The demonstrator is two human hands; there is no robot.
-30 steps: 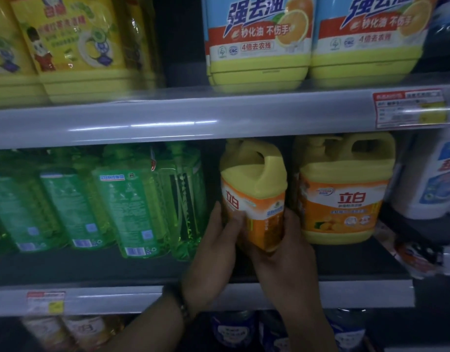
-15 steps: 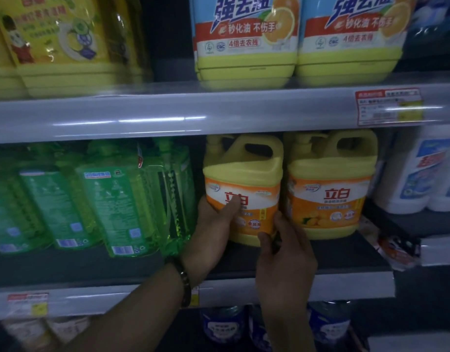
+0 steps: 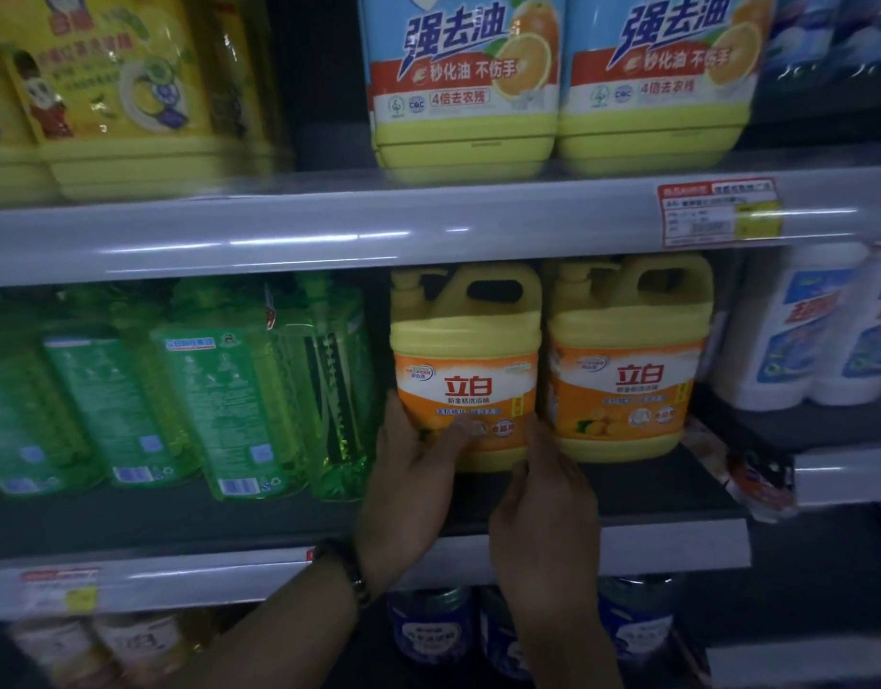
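Left hand (image 3: 413,489) grips the yellow jug (image 3: 465,370) low on its left side, thumb laid across the orange label and the fingers wrapped round the far side, out of sight. Right hand (image 3: 542,519) has its back to the camera, its fingers curled up against the jug's lower right corner and its thumb at the base. The jug stands upright on the dark middle shelf (image 3: 179,514), set back from the near edge, label facing out and handle on top.

Across the whole view runs the grey upper shelf rail (image 3: 329,236). On it, two big blue-labelled jugs (image 3: 463,82) with pale yellow bases sit side by side, and blurred yellow bottles (image 3: 105,82) stand to their left. Below, a row of green bottles (image 3: 229,405) fills the left part of the middle shelf, the nearest one just beside the held jug. A second yellow jug (image 3: 627,360) of the same kind stands just to the right of the held one, close against it. White bottles (image 3: 796,330) with blue labels are farther right. Dark blue containers (image 3: 428,624) show on the shelf beneath the hands. A red and yellow price tag (image 3: 716,211) is fixed to the upper rail at the right. A dark wristband (image 3: 349,569) circles the left wrist.
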